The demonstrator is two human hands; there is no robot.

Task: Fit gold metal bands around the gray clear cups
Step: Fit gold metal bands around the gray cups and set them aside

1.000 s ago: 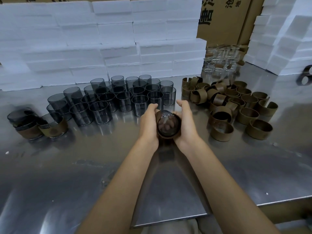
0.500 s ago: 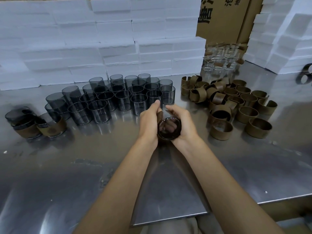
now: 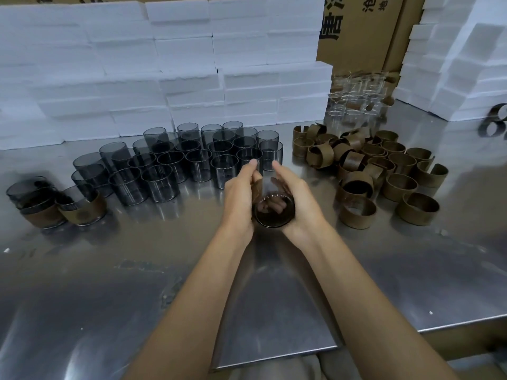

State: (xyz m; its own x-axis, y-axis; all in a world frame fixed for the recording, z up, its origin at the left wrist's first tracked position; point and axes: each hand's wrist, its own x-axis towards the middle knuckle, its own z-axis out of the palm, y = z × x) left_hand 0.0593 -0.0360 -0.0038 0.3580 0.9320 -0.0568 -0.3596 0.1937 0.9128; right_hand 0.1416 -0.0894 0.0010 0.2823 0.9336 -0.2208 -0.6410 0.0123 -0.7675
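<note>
A gray clear cup (image 3: 274, 212) lies tilted between both my hands above the steel table, its mouth toward me. My left hand (image 3: 238, 198) cups its left side, with a gold band (image 3: 257, 187) showing at the thumb. My right hand (image 3: 299, 198) wraps the right side, fingers seen through the glass. Behind them stand several bare gray cups (image 3: 175, 163). Several loose gold bands (image 3: 384, 171) lie heaped at the right. Banded cups (image 3: 82, 209) sit at the far left.
White foam blocks (image 3: 164, 64) are stacked along the back and at the right rear. Clear glasses (image 3: 354, 97) stand before a cardboard box (image 3: 362, 31). The steel table (image 3: 109, 283) ends in a front edge near my body.
The cup has tipped so that its mouth faces me more and sits a little lower. My fingers have shifted along its sides, fingertips now raised above it.
</note>
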